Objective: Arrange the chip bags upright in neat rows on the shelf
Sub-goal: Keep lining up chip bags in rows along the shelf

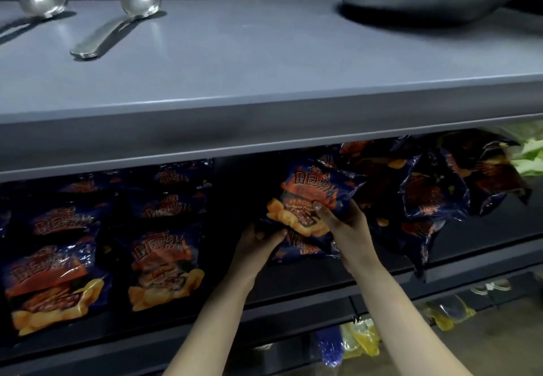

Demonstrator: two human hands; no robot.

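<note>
The held bag is in front of both hands, in the middle of the shelf, between the two neat rows on the left and the loose pile on the right. Its long axis leans, with the top tilted to the right.

The left hand pinches the lower left corner. The right hand is closed on the lower right side, thumb across the front. The empty gap beside the rows is nearer the left hand, so the bag probably goes there.
</note>
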